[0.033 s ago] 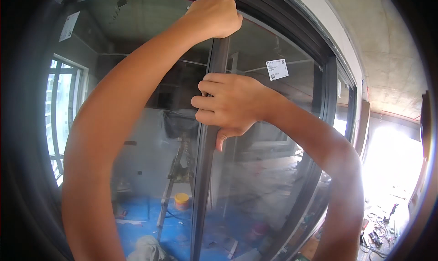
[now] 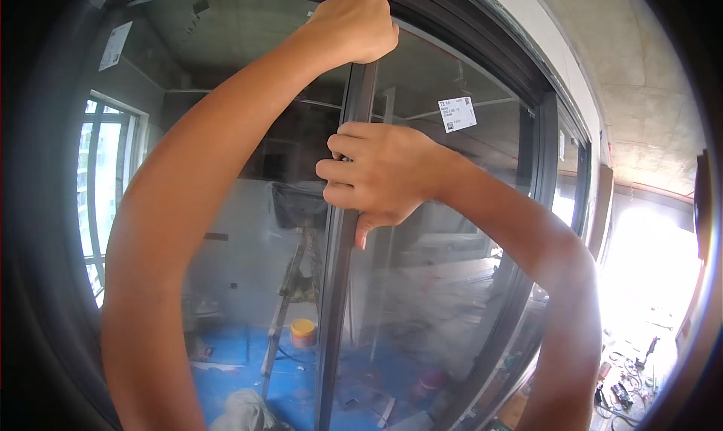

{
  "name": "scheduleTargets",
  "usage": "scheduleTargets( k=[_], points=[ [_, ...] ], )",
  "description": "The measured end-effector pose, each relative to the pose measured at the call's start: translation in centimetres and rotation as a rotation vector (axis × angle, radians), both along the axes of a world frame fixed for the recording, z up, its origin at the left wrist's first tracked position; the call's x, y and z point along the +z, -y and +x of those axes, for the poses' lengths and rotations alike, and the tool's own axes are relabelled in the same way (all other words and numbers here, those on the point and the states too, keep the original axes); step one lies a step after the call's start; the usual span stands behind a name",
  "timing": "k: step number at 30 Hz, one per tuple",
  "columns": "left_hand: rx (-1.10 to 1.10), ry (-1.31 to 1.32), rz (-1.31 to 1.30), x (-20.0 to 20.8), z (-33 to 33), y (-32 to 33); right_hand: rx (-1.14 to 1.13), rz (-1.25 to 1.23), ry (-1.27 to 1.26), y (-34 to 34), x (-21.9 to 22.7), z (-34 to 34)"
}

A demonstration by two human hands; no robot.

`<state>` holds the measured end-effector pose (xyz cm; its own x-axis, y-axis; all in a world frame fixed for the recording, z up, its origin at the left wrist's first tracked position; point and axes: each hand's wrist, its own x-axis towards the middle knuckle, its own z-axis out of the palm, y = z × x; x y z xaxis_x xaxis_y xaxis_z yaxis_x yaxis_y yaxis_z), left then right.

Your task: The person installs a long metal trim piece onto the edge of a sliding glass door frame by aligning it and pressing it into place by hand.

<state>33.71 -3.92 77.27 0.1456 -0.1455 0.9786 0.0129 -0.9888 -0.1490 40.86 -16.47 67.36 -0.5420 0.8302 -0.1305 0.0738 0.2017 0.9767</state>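
Observation:
A dark upright frame bar [image 2: 337, 280] runs down the middle between two glass panes. My left hand [image 2: 354, 26] is closed at the top of this bar, just under the dark head frame [image 2: 444, 24]; its fingertips are hidden. Lower down, my right hand [image 2: 384, 171] grips the same bar, its fingers bent over the left side and its thumb pointing down along the right. A white label [image 2: 458, 115] is stuck on the right pane, and another pale label [image 2: 115, 45] is at the upper left.
Through the glass I see a stepladder [image 2: 282, 310], a yellow-lidded bucket [image 2: 303, 333] and a blue floor covering [image 2: 290, 374]. A bright window [image 2: 105, 182] is at left. Tools and cables [image 2: 625, 389] lie on the floor at lower right, beside a bright opening.
Both hands keep their hold on the bar. The room behind the glass, with its ladder and bucket, appears very slightly further right.

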Motion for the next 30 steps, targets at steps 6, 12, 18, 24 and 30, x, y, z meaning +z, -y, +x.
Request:
scheduleTargets(
  k=[6,12,18,24,30],
  points=[
    [0.102,-0.113,0.043,0.7,-0.3,0.9,0.043,0.051,-0.030,0.6,-0.6,0.4],
    [0.095,-0.136,0.055,0.9,-0.3,1.1,0.019,0.051,-0.009,0.7,-0.6,0.7],
    [0.134,0.025,-0.008,0.2,0.2,0.5,0.099,0.036,-0.083,0.8,-0.5,0.8],
    [0.141,-0.158,-0.163,-1.2,-0.4,1.6,0.172,0.040,-0.122,0.9,-0.5,1.3],
    [0.141,-0.137,-0.053,-0.4,-0.5,0.7,0.091,0.036,-0.069,0.6,-0.4,0.6]
  ],
)
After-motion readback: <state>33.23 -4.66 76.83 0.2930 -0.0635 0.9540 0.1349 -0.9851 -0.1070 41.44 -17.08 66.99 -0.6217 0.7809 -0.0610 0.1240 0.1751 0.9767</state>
